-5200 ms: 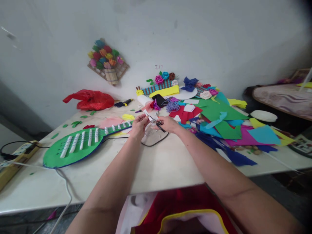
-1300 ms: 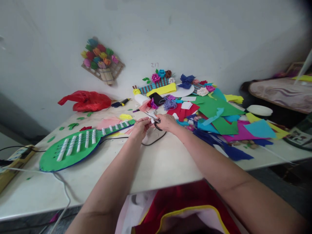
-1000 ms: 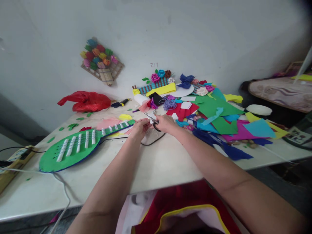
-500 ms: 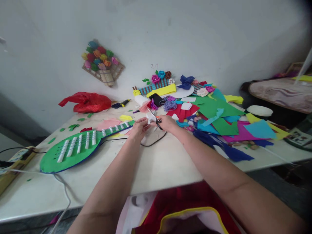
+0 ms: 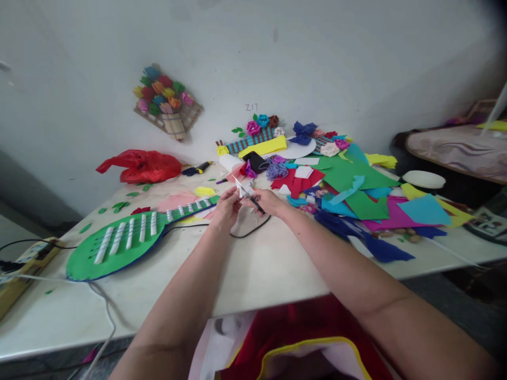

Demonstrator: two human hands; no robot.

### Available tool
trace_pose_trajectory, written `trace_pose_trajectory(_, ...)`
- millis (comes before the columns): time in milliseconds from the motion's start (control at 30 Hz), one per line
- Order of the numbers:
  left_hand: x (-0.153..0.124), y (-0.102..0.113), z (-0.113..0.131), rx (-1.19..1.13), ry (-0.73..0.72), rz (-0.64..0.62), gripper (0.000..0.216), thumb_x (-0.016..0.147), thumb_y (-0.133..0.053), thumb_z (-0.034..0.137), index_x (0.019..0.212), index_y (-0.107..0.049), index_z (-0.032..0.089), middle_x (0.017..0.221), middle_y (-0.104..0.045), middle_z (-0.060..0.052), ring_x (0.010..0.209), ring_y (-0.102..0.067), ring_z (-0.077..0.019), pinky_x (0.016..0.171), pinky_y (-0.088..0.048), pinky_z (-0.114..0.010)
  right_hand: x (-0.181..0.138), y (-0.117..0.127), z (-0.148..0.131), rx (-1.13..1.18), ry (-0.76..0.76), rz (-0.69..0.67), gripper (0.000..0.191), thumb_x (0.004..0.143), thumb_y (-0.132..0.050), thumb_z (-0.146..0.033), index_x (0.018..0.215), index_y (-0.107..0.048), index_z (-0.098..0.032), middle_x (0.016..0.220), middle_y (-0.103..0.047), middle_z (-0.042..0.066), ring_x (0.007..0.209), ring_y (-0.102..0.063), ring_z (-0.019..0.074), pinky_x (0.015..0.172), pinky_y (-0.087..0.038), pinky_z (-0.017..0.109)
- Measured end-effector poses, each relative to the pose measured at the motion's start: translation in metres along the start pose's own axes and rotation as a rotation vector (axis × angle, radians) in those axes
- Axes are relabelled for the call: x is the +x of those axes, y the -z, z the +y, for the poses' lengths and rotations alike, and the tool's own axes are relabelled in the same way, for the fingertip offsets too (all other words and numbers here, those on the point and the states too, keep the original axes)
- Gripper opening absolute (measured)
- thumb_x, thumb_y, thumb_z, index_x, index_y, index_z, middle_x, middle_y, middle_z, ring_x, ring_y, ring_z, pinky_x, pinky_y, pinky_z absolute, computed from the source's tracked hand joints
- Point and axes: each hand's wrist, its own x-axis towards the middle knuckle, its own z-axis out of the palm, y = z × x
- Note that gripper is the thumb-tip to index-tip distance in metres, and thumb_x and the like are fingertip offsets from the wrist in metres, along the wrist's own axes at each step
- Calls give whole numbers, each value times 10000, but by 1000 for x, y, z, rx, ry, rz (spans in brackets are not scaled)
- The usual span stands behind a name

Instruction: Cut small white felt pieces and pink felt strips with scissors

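Observation:
Both my hands meet over the middle of the white table (image 5: 257, 269). My right hand (image 5: 267, 202) is closed on black-handled scissors (image 5: 249, 194), whose blades point up and to the left. My left hand (image 5: 226, 203) pinches a small white piece (image 5: 240, 191) right at the blades. A green paper guitar (image 5: 127, 240) with white strips lies just to the left of my left hand. A black cable (image 5: 245, 232) loops on the table under my hands.
Coloured paper sheets and scraps (image 5: 356, 195) cover the table's right half. Paper flowers (image 5: 263, 124) stand along the wall, a red plastic bag (image 5: 138, 164) at the back left, a power strip (image 5: 24, 258) at the far left edge. White plates (image 5: 423, 179) sit on the right.
The scissors' blades have tilted more upright against the white piece between my fingers. My hands stay in the same spot over the table's middle.

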Motion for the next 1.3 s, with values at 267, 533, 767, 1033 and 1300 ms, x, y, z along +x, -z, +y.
trace_pose_trajectory(267,-3,-2,-1,30,-13,40,215,577,-747,109,730,-599,133,611,-613,6,480,-542,-81,486,-415,-203,-5,-3,-5,-71,30,6,426,623,-655,-579,756,-616,-176,554,-568,-28,453,-522,83,454,-405,194)
trace_pose_trajectory(533,-1,0,-3,42,39,28,241,581,-713,79,801,-621,110,675,-657,-21,532,-595,-103,529,-451,-208,-6,4,-8,-383,79,111,424,643,-607,-597,836,-647,-221,779,-675,24,716,-599,153,579,-376,225)
trace_pose_trajectory(767,-4,-3,1,94,50,-14,251,571,-701,56,810,-645,106,689,-674,-32,591,-619,-113,625,-478,-220,-3,5,-5,-459,83,120,418,670,-582,-598,885,-644,-246,864,-685,30,789,-605,168,611,-374,231)
trace_pose_trajectory(1033,-1,0,0,98,39,16,224,557,-714,54,766,-645,101,674,-661,-42,579,-613,-126,635,-473,-251,-5,7,-5,-420,90,86,456,686,-545,-631,875,-642,-228,843,-679,37,775,-596,162,610,-372,228)
trace_pose_trajectory(1300,0,1,-1,43,7,18,227,547,-719,41,745,-626,104,689,-660,-40,596,-626,-128,682,-500,-270,-8,7,-7,-516,100,73,467,692,-526,-641,909,-624,-240,892,-684,46,856,-609,196,648,-386,247)
